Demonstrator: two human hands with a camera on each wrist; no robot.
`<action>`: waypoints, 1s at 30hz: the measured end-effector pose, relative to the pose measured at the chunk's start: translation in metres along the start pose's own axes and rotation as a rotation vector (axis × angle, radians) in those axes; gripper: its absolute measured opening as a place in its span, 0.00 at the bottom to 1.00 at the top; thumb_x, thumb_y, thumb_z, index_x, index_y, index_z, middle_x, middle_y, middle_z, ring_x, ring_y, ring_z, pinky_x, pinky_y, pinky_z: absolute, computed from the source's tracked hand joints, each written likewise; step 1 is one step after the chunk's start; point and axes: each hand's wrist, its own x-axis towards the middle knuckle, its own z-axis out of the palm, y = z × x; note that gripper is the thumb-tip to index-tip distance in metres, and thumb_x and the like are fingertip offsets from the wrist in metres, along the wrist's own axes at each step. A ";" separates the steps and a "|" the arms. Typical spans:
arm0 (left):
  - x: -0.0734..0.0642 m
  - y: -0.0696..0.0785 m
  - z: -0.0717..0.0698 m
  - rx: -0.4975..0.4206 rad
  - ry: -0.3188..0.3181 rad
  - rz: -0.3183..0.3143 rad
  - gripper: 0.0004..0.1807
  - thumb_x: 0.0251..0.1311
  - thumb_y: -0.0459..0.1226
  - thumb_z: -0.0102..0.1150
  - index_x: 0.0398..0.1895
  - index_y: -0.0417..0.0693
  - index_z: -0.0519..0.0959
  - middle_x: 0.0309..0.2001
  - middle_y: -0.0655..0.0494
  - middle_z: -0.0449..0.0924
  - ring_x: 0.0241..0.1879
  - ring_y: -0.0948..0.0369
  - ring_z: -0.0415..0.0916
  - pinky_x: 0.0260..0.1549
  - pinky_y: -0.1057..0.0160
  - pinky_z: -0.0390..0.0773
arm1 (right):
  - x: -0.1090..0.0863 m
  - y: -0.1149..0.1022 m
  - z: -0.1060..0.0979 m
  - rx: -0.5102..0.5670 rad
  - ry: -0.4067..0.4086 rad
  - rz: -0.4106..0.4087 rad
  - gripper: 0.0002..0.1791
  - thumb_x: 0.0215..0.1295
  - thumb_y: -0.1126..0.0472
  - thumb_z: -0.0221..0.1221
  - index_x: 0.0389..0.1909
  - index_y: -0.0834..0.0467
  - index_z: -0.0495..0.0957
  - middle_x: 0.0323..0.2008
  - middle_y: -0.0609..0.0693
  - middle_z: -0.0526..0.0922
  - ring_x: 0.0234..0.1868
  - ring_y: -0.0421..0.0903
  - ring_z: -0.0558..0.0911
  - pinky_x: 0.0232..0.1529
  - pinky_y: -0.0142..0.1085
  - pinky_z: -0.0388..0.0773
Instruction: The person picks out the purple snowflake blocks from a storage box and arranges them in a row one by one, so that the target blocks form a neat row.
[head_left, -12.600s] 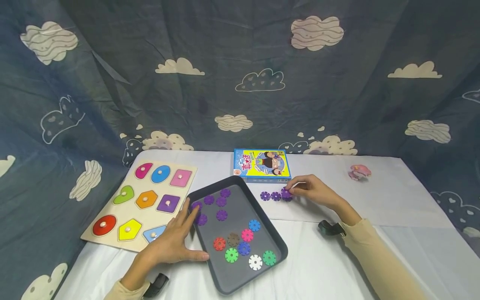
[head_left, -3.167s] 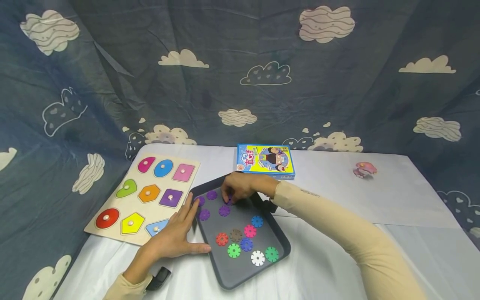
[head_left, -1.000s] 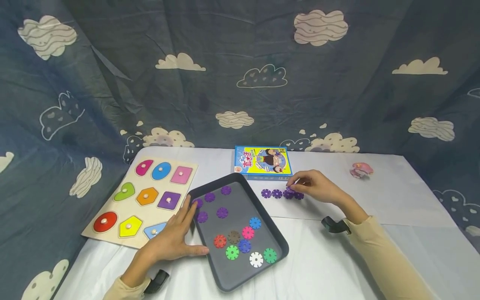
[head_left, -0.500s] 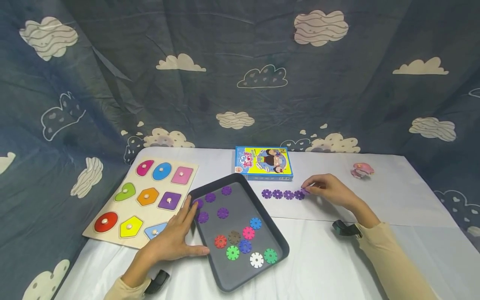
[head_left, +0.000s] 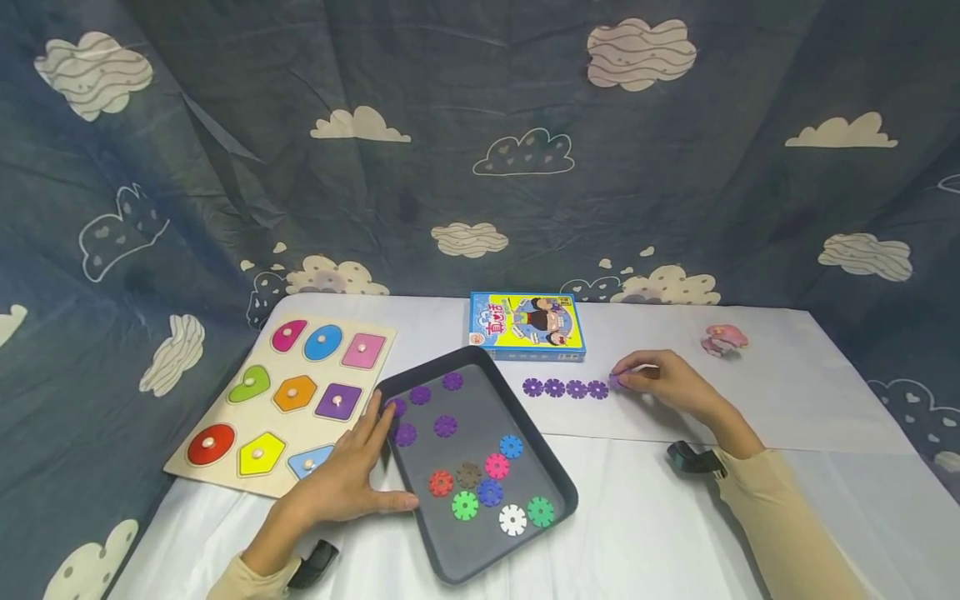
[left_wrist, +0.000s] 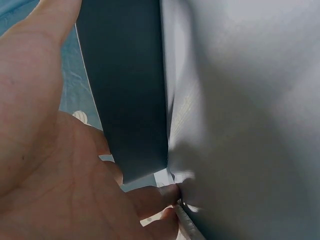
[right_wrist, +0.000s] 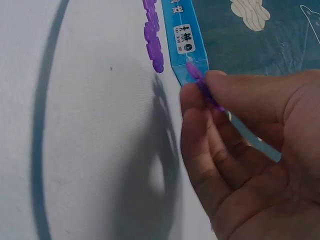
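Observation:
My right hand (head_left: 663, 383) pinches a purple notched disc (right_wrist: 200, 85) between thumb and fingertips, just right of a row of purple notched discs (head_left: 576, 389) on the white cloth. In the right wrist view the held disc is tilted on edge, and the end of the row lies beyond it. My left hand (head_left: 348, 475) rests along the left side of a dark grey tray (head_left: 498, 554), fingers spread at the rim and thumb against the edge. Inside the tray lie several purple discs (head_left: 446, 426) at the far end. Discs of other colours, including a white one (head_left: 513, 520), lie nearer me.
A wooden knob puzzle board (head_left: 279, 423) lies left of the tray, partly behind my left hand. At the back stands a blue and yellow box (head_left: 527, 327), close behind the disc row. A small pink toy (head_left: 723, 340) sits at the back right.
My right hand took a purple disc from the tray and brought it to the row, then drew it slightly right off the row's end. The row has grown longer. My left hand stayed put.

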 end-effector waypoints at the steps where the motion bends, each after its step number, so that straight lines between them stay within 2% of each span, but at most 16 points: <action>1: 0.000 0.000 -0.001 0.001 0.000 0.000 0.71 0.46 0.64 0.72 0.80 0.39 0.40 0.80 0.39 0.21 0.78 0.36 0.34 0.72 0.29 0.43 | 0.000 0.000 0.001 -0.010 -0.003 0.005 0.10 0.68 0.60 0.63 0.47 0.58 0.85 0.51 0.57 0.86 0.49 0.50 0.84 0.50 0.37 0.78; 11: 0.000 0.000 0.000 0.004 0.004 -0.003 0.71 0.45 0.64 0.72 0.81 0.40 0.41 0.80 0.40 0.22 0.79 0.36 0.34 0.71 0.29 0.43 | 0.002 0.002 0.004 -0.065 0.001 0.042 0.07 0.67 0.65 0.62 0.43 0.59 0.85 0.46 0.57 0.86 0.42 0.47 0.80 0.46 0.39 0.76; 15: 0.000 -0.002 0.001 0.003 0.007 0.006 0.70 0.46 0.64 0.72 0.80 0.39 0.41 0.80 0.39 0.22 0.78 0.36 0.34 0.71 0.28 0.43 | 0.002 0.000 0.004 -0.075 0.002 0.067 0.07 0.67 0.64 0.63 0.44 0.58 0.85 0.47 0.57 0.85 0.43 0.49 0.79 0.47 0.40 0.76; 20: 0.001 -0.003 0.002 0.001 0.010 0.001 0.70 0.46 0.64 0.72 0.81 0.40 0.41 0.80 0.40 0.21 0.78 0.36 0.34 0.71 0.28 0.42 | 0.002 -0.001 0.003 -0.093 0.010 0.045 0.08 0.65 0.65 0.63 0.44 0.58 0.84 0.48 0.58 0.85 0.46 0.51 0.81 0.49 0.43 0.78; 30: 0.000 -0.001 0.002 0.009 0.004 -0.012 0.71 0.45 0.65 0.71 0.81 0.41 0.41 0.80 0.40 0.21 0.78 0.36 0.33 0.71 0.28 0.42 | 0.000 0.001 0.006 -0.098 -0.011 0.066 0.09 0.64 0.63 0.65 0.44 0.58 0.84 0.46 0.56 0.85 0.44 0.50 0.81 0.44 0.39 0.78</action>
